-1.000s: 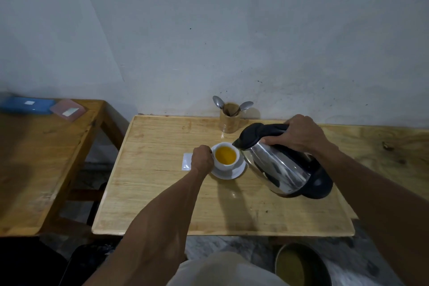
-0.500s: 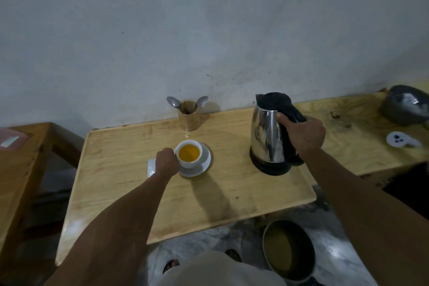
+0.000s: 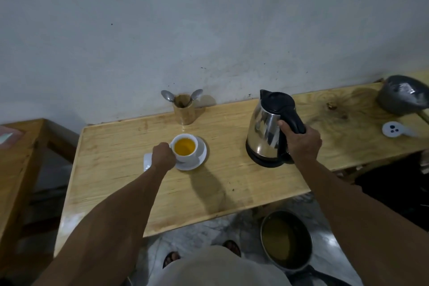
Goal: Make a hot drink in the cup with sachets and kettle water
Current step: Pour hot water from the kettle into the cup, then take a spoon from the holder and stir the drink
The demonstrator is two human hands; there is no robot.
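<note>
A: Where's the cup (image 3: 185, 150)?
B: In the closed left hand (image 3: 163, 156), full of amber drink.
A: The right hand (image 3: 301, 143)?
B: Wrapped round the upright kettle (image 3: 269, 127) on the counter (image 3: 116, 146). Pouring looks done; maybe stirring remains.

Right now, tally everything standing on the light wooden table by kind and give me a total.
Spoons: 2, both in the holder
Wooden holder: 1
Cup: 1, holding orange liquid
Saucer: 1
Kettle: 1
White sachet or packet: 1, partly hidden behind the left hand
Total: 7
</note>
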